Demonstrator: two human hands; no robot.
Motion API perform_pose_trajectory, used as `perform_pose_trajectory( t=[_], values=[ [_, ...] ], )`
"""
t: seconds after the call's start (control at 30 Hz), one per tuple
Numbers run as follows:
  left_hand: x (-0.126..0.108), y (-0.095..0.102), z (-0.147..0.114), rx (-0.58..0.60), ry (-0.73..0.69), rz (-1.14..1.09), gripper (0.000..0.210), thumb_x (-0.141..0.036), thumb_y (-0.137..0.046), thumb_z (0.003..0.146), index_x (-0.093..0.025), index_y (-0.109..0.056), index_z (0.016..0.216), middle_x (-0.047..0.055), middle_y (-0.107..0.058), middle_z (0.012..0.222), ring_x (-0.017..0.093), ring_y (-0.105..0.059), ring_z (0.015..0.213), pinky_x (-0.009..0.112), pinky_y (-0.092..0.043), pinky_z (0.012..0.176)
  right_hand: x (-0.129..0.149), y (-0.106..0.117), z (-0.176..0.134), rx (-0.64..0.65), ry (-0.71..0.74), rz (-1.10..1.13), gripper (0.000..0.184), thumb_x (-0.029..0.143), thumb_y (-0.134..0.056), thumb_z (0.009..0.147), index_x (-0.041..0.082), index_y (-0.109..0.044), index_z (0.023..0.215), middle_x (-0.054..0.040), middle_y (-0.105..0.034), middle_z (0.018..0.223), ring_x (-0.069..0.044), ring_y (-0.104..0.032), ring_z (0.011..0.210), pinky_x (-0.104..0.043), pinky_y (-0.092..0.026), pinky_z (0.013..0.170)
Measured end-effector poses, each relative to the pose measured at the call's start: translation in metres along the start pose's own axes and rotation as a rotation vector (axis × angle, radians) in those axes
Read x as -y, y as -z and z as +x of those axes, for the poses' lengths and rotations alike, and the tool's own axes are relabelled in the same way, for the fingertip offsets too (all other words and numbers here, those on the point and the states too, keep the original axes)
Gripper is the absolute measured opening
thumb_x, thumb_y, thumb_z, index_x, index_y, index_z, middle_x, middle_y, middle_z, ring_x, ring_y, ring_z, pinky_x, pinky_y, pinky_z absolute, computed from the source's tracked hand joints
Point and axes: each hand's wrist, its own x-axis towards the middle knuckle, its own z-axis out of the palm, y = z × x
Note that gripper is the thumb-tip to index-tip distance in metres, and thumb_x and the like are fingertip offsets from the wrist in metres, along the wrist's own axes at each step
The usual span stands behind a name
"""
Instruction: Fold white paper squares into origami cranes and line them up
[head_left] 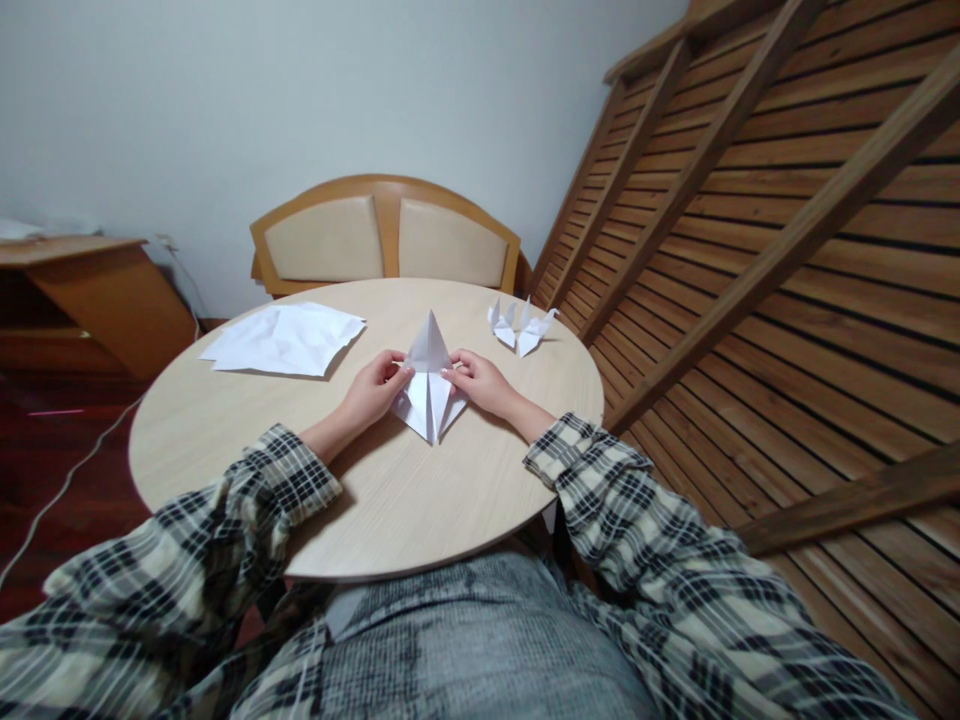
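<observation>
A sheet of white paper folded into a diamond shape, a piece of folded origami paper [430, 350], is held over the middle of the round table [360, 510]. Its upper point is directed away from me, and a slit runs down its lower half. My left hand [381, 385] pinches the left side between thumb and fingers. On the right side, my right hand [480, 382] grips it the same way, thumb on top. Two finished paper cranes [521, 328] stand close together beyond my right hand. Some fingers of both hands are hidden behind the paper.
Loose white paper sheets [285, 338] lie at the table's far left. Behind the table is a chair or bench back [386, 235] with cream panels. A slatted wooden wall [750, 260] rises along the right. To the left stand a wooden desk [112, 290] and a white cable [75, 475].
</observation>
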Motion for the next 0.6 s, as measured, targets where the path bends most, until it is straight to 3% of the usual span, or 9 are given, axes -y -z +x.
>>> perform_pose_trajectory(
  t=[0.13,0.27,0.4,0.5,0.6],
  values=[
    [0.0013,0.0004,0.0007,0.000,-0.010,0.040,0.018,-0.035,-0.057,0.087,-0.019,-0.057,0.094,0.000,-0.053,0.071,0.013,-0.047,0.059,0.027,-0.036,0.053,0.0014,0.0016,0.0024,-0.079,0.088,-0.136,0.019,0.032,-0.059,0.087,0.018,-0.053,0.077,0.0018,-0.053,0.070,-0.013,-0.050,0.066,-0.026,-0.038,0.061],
    [-0.0005,0.0008,-0.0004,0.020,-0.023,0.067,0.017,-0.032,-0.055,0.089,-0.019,-0.058,0.099,0.000,-0.053,0.070,0.014,-0.049,0.061,0.028,-0.038,0.055,0.0005,0.0030,0.0038,-0.094,0.121,-0.198,0.025,0.033,-0.054,0.090,0.018,-0.054,0.071,0.0013,-0.050,0.069,-0.014,-0.047,0.067,-0.028,-0.037,0.065],
    [-0.0032,0.0011,-0.0019,0.010,-0.023,0.106,0.025,-0.030,-0.055,0.089,-0.019,-0.057,0.111,0.001,-0.055,0.070,0.014,-0.049,0.060,0.027,-0.036,0.052,-0.0013,0.0028,0.0030,-0.116,0.066,-0.134,0.008,0.026,-0.057,0.087,0.018,-0.056,0.085,0.0023,-0.053,0.068,-0.013,-0.049,0.064,-0.026,-0.037,0.060],
    [-0.0052,0.0020,-0.0026,0.011,-0.027,0.148,0.032,-0.029,-0.055,0.090,-0.019,-0.054,0.120,0.000,-0.055,0.068,0.015,-0.049,0.059,0.028,-0.036,0.052,-0.0029,0.0026,0.0012,-0.104,0.005,-0.064,0.020,0.024,-0.060,0.085,0.020,-0.051,0.103,0.0053,-0.052,0.064,-0.013,-0.049,0.057,-0.024,-0.033,0.053],
    [-0.0060,0.0030,-0.0028,0.020,-0.039,0.199,0.035,-0.026,-0.053,0.090,-0.019,-0.051,0.125,0.000,-0.057,0.069,0.015,-0.051,0.061,0.029,-0.038,0.056,-0.0056,0.0032,0.0005,-0.117,0.005,-0.070,0.026,0.025,-0.062,0.084,0.022,-0.048,0.105,0.0072,-0.051,0.061,-0.012,-0.049,0.054,-0.023,-0.032,0.051]
  ],
)
